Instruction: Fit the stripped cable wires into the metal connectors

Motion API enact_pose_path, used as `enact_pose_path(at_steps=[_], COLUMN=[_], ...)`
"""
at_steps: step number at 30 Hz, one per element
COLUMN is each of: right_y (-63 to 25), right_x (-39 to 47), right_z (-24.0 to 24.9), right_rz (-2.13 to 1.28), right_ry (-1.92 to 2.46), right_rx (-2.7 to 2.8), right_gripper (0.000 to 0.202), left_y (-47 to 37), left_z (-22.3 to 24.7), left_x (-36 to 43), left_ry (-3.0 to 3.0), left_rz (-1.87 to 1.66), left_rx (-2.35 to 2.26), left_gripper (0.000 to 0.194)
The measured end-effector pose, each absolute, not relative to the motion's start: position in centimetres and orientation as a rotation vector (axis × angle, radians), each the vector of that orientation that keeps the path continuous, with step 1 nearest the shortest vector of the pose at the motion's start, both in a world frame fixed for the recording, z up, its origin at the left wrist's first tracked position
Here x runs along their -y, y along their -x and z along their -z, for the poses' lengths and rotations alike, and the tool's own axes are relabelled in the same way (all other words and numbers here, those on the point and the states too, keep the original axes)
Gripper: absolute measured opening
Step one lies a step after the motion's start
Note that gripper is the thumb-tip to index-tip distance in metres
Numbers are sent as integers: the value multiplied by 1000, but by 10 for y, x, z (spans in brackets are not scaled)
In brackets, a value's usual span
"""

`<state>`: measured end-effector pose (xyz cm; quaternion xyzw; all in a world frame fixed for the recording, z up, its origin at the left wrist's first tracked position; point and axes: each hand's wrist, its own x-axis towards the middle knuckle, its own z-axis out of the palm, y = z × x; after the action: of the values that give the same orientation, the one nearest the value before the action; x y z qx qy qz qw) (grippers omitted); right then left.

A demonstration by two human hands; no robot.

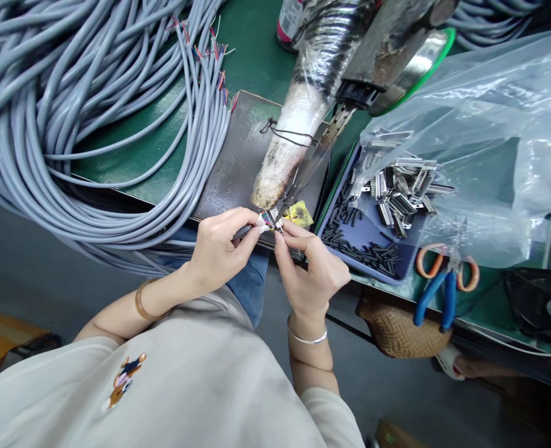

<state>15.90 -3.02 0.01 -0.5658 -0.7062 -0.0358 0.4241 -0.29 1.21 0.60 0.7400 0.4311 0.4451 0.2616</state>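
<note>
My left hand [224, 242] pinches the end of a grey cable, with white covering on the fingertips and thin coloured wires [267, 218] fanning out. My right hand [306, 258] is closed on a small metal connector [278, 223] that meets those wires. Right above both hands are the tip of a soldering tool [287, 198] and a thick wrapped tube [275, 162] with a scorched end. A yellow sponge [298, 214] lies just beyond my right fingers. Under the work is a dark plate [229, 168].
Grey cables [28, 155] pile up on the left. At right stand a blue tray [387, 277] with connectors [401, 190] and black tubes, a plastic bag [485, 137], blue-handled pliers [436, 295] and orange-handled scissors [469, 274]. A solder spool [415, 68] hangs above.
</note>
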Motion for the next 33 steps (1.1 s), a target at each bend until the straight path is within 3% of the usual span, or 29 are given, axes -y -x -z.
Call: enact_pose_path(at_steps=[17,20,23,26,33], right_y=[-167,-172,-172,-170,-163], right_x=[40,45,48,49,38], right_z=[6,5,0,-2,7], right_rz=[-142,26,117,-12,-208], right_ry=[1418,1328,1181,1290,1371], right_rx=[1539,1350,1190,1293,1599], right_gripper=[10,6,20,28,14], left_y=[3,4,4,4,2], left_z=[-6,-8,-10,-10,-7], left_x=[-9,-9,-9,-11,-15], left_ry=[-1866,-1822,-1792,-1778,-1851], left_rz=[-1143,-1119,-1124,-1126,-1179], left_rx=[-1123,-1106,-1103,-1101,-1126], left_gripper=[11,11,11,11,11])
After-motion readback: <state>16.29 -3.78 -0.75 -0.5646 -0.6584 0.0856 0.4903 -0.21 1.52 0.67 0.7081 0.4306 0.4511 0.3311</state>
